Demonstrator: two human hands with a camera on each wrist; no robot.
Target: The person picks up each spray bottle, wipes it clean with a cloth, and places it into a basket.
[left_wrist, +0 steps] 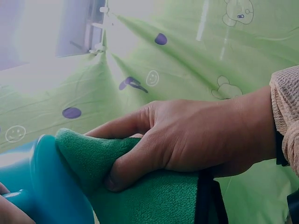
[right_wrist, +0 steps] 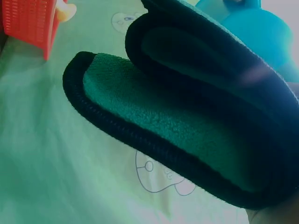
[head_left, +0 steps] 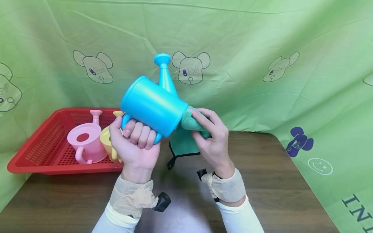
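Observation:
A blue toy watering can (head_left: 152,105) is held tilted in the air, its spout pointing up and away. My left hand (head_left: 137,145) grips it by the handle, fingers curled round. In my right hand (head_left: 214,139) a green cloth (head_left: 185,142) with a black edge is pinched between thumb and fingers and pressed against the can's base. One corner of the cloth hangs down with a black loop. The left wrist view shows the cloth (left_wrist: 154,200) touching the rim of the can's base. Cloth folds fill most of the right wrist view.
A red perforated basket (head_left: 38,158) stands on the wooden table (head_left: 276,181) at the left. Inside it are a pink watering can (head_left: 96,145) and a yellow one (head_left: 106,139), partly hidden behind my left hand. A green printed curtain (head_left: 233,38) surrounds the table.

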